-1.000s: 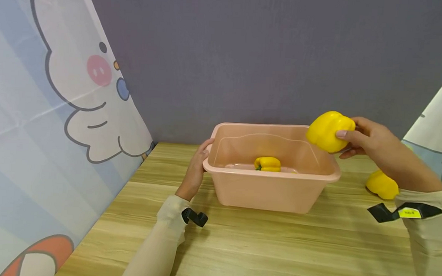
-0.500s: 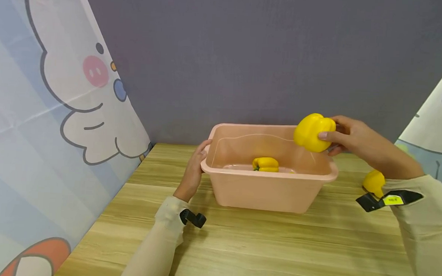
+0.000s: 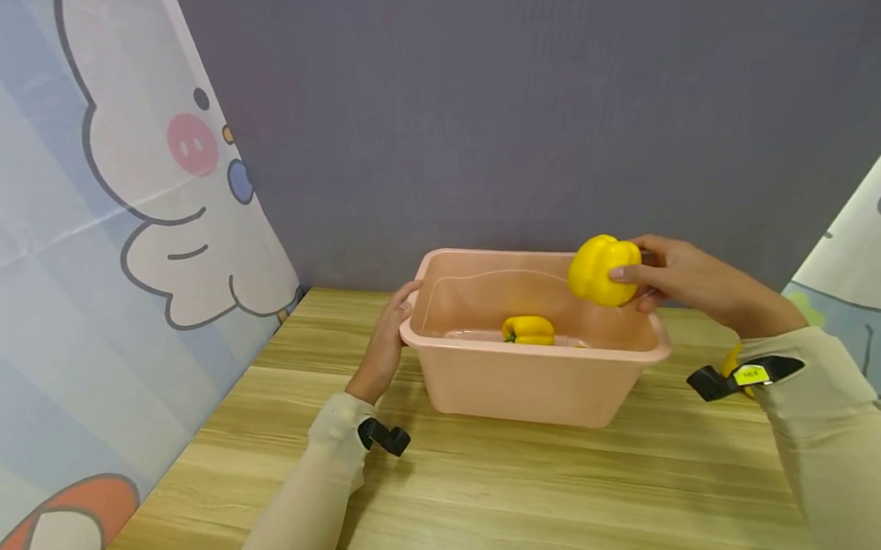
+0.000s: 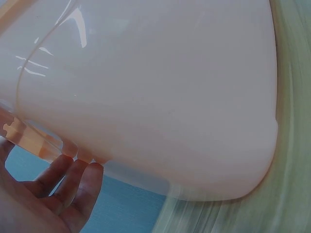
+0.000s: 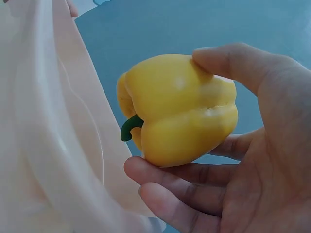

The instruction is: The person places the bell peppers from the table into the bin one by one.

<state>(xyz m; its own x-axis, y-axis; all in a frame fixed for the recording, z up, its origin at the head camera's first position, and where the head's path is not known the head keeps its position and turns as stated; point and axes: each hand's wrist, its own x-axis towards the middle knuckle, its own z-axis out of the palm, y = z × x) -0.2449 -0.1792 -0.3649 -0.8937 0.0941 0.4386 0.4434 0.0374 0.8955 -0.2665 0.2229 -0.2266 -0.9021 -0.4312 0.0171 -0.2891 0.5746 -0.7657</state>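
My right hand (image 3: 675,275) pinches a yellow bell pepper (image 3: 603,271) between thumb and fingers, raised over the right end of the pink plastic tub (image 3: 517,383). In the right wrist view, the pepper's short green stem (image 5: 131,127) points toward the tub. My left hand (image 3: 386,339) grips the tub's left rim; the left wrist view has its fingertips (image 4: 90,179) curled up against the wall just under the edge. Another yellow bell pepper (image 3: 531,330) lies on the tub floor, partly cut off by the near rim. A speck of yellow shows to its right.
A further yellow pepper (image 3: 732,359) sits on the wooden table (image 3: 474,493) right of the tub, mostly hidden behind my right wrist. The grey wall (image 3: 493,120) rises close behind the tub. Cartoon-printed sheets (image 3: 129,375) hang at both sides.
My right hand has carried its pepper leftward and slightly down, from beside the tub's right rim to over its inside. The sleeve now covers most of the table pepper. My left hand stays put.
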